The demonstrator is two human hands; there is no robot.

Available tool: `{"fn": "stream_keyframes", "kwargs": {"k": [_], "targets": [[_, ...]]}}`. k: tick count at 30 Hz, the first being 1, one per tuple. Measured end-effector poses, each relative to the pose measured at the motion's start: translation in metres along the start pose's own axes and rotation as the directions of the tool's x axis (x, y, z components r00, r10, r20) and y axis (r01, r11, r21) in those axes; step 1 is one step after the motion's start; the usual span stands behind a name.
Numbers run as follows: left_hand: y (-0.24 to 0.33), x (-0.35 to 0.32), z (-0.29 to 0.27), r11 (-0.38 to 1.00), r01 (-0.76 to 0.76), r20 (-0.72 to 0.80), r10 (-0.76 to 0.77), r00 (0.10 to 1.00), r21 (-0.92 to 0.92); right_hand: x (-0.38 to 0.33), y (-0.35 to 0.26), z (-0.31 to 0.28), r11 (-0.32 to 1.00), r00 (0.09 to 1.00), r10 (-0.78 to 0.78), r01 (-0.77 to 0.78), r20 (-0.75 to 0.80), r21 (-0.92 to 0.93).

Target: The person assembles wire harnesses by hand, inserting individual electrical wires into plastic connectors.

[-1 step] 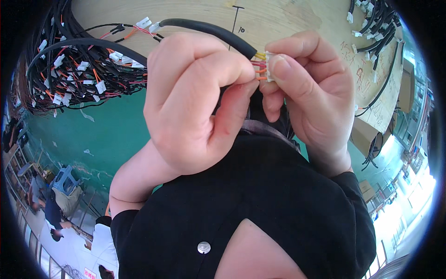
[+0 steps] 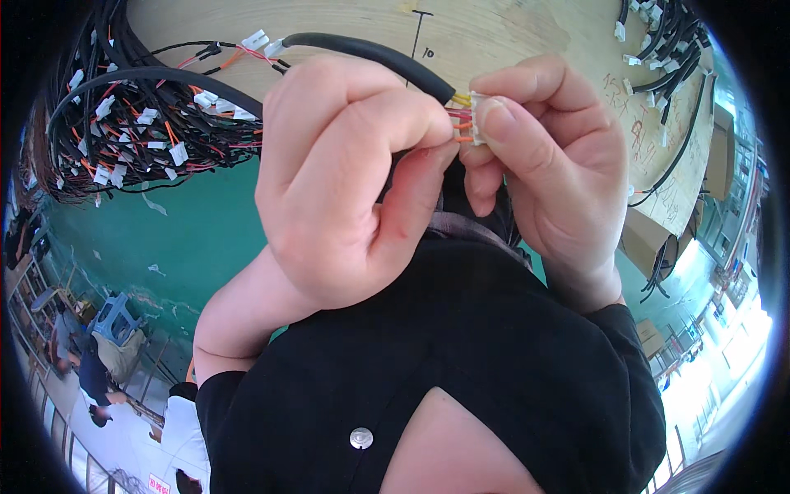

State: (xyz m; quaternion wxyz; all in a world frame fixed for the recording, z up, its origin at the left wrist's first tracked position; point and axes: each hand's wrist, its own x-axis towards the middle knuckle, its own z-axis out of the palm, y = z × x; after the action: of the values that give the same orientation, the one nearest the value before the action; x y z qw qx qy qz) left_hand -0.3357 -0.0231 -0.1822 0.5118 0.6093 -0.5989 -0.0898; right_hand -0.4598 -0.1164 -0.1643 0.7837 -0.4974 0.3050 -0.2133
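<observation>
- Here, at the far left, we see a heap of finished harnesses [image 2: 140, 132], black cables with red and orange wires and small white plugs, piled at the edge of the pale wooden worktop [image 2: 510, 41]; it lies well apart from our hands, seemingly set aside so the piece in hand stays free of the tangle.
- Next, a black sheathed cable [image 2: 370, 53] arcs from that side across the worktop and runs down into our hands, its slack resting on the wood so that only its end has to be carried.
- Then our left hand [image 2: 346, 173] is curled shut, thumb and forefinger pinched on the thin coloured wires [image 2: 459, 123] where they leave the sheath; we judge this grip steadies the loose strands close to the plug.
- Just beside it, touching fingertip to fingertip, our right hand [image 2: 547, 165] is closed on the small white connector [image 2: 476, 115], thumb flat against its face and fingers behind, holding it square to the wires.
- Both hands are raised near the chest, above the black shirt [image 2: 461, 370], likely because such small parts need a close look.
- At the far right, more black cables with white plugs [image 2: 666, 49] lie on the worktop's corner, above the green floor [image 2: 189, 239].
</observation>
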Motion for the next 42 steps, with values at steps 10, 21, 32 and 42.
{"fn": "stream_keyframes", "kwargs": {"k": [10, 21, 32, 42], "targets": [[-0.001, 0.009, -0.008, 0.995, -0.001, 0.181, -0.017, 0.983, 0.095, 0.001, -0.004, -0.010, 0.987, 0.990, 0.130, -0.124, 0.062, -0.102], [0.022, 0.061, -0.041, 0.992, 0.126, 0.498, -0.112, 0.860, 0.005, 0.100, -0.013, -0.072, 0.507, 0.936, -0.350, 0.164, -0.028, -0.846], [0.049, 0.086, -0.059, 0.959, -0.240, 0.778, 0.034, 0.627, 0.152, 0.147, 0.004, -0.077, -0.117, 0.762, -0.432, 0.484, 0.483, -0.867], [0.037, 0.145, -0.044, 0.882, 0.308, 0.698, -0.471, 0.540, 0.357, 0.153, 0.007, -0.087, -0.288, 0.663, -0.460, 0.518, 0.591, -0.805]]}}
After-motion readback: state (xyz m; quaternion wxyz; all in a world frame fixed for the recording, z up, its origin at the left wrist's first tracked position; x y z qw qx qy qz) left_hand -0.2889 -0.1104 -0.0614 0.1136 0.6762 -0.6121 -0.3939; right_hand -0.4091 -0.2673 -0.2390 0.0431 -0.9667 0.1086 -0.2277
